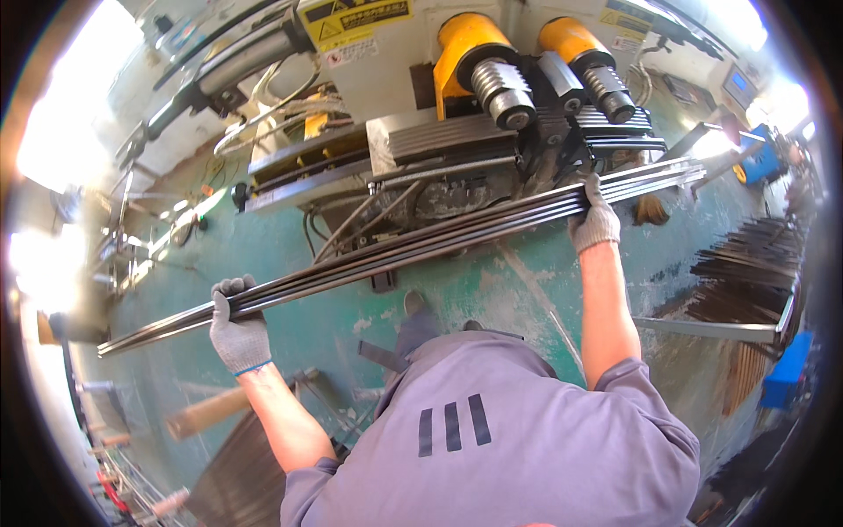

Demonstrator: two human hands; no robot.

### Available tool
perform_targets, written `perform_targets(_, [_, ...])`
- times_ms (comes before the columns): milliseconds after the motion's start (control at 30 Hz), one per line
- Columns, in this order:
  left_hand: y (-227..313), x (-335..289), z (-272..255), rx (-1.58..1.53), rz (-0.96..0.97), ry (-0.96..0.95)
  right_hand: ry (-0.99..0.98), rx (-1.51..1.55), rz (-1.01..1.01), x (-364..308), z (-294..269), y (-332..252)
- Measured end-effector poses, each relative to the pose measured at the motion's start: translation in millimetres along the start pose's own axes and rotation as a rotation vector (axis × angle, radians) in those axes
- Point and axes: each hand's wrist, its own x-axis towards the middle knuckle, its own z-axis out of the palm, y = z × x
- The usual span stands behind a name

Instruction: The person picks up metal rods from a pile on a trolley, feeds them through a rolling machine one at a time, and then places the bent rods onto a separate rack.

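The left grip (239, 332) and right grip (595, 220) both clasp a bundle of long metal rods (421, 245); beyond the right grip jut two orange cylinders (474, 42).

Mauve-grey short-sleeved shirt (562, 422), three black bars (452, 428); pale knit gloves (599, 227); blue cuff edge (253, 369), left hand (239, 341).

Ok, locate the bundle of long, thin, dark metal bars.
In the head view, the bundle slants from lower left to upper right, held by the gloved left hand and gloved right hand, below two orange cylindrical housings.
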Motion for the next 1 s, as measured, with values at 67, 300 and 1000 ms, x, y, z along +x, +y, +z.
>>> perform_targets(67, [-14.9,42.8,-8.9,0.026,-0.046,0.072,-0.068,0.057,-0.025,3.7,33.2,10.7])
perform_targets(300, [-70.2,146.4,4.4,-0.030,-0.211,0.122,-0.168,-0.014,-0.049,28.3,119.0,48.4])
perform_targets(1000, [-130.6,226.0,41.6,-0.175,-0.452,0.270,-0.018,-0.601,-0.398,119.5,109.8,116.9])
